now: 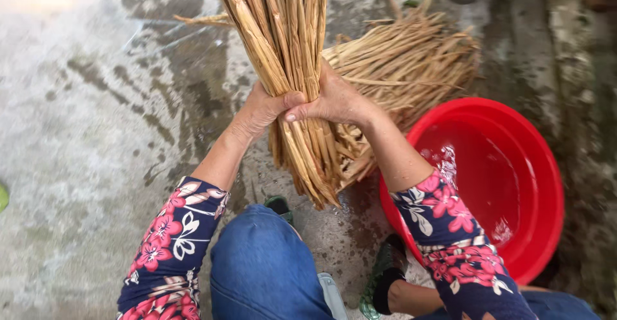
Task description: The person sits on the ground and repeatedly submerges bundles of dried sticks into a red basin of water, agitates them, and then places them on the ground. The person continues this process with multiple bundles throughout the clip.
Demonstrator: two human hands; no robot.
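Knee (260, 262) lowest; both hands (302, 108) clasp reed bundle (289, 56); basin (546, 185) right.

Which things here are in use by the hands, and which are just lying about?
In use: bundle of straw stalks, gripped by left hand and right hand.

Lying about: second straw bundle on the wet floor; red basin with water.

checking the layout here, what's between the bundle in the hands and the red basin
In the head view, a second pile of straw stalks lies on the wet concrete floor between the held straw bundle and the red basin.
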